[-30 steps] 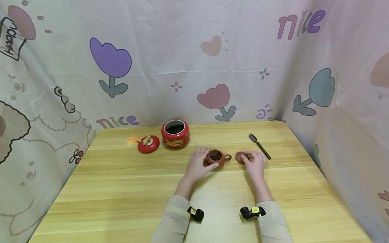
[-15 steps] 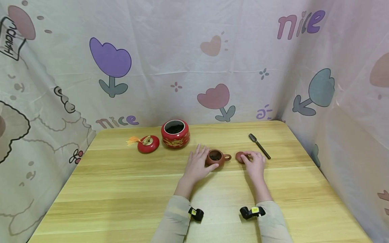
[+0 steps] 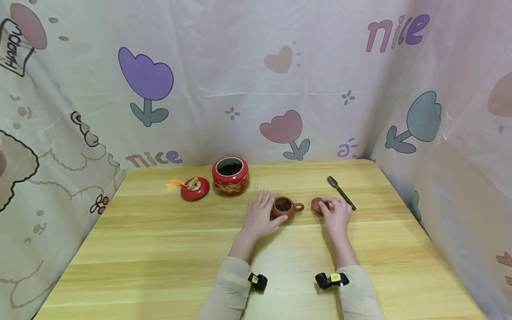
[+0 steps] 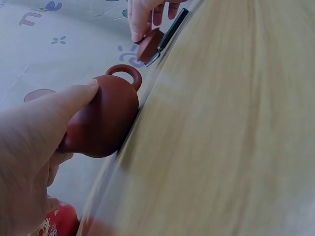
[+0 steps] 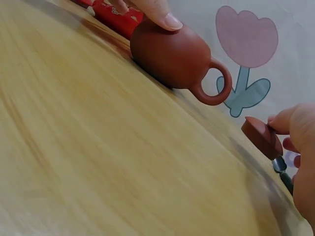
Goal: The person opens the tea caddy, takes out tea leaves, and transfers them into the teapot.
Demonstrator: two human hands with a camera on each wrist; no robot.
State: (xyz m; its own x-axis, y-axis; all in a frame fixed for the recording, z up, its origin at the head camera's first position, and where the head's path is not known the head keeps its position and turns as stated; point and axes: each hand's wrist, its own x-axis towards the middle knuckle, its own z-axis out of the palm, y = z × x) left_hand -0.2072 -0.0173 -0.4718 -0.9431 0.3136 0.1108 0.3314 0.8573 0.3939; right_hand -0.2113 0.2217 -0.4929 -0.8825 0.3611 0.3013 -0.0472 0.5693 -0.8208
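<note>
A small reddish-brown teapot [image 3: 285, 209] stands lidless on the table, dark leaves inside and its handle toward the right. My left hand [image 3: 258, 218] holds its left side: the thumb lies on the near wall, and the fingers reach round the spout side, partly hidden in the left wrist view [image 4: 34, 132]. My right hand [image 3: 337, 218] pinches the teapot's lid [image 5: 262, 137] between thumb and fingers. The lid is tilted and looks raised off the wood, just right of the handle, apart from the pot.
Behind on the left are a red jar [image 3: 231, 178] with dark contents and its red lid [image 3: 194, 190], which bears an orange tassel. A dark scoop [image 3: 341, 192] lies beyond my right hand. Patterned cloth [image 3: 220, 80] hangs close behind the wooden table [image 3: 168, 258].
My right hand has tilted the teapot lid and moved it slightly up. My left fingers have spread a little, while the thumb stays on the teapot, which has not moved.
</note>
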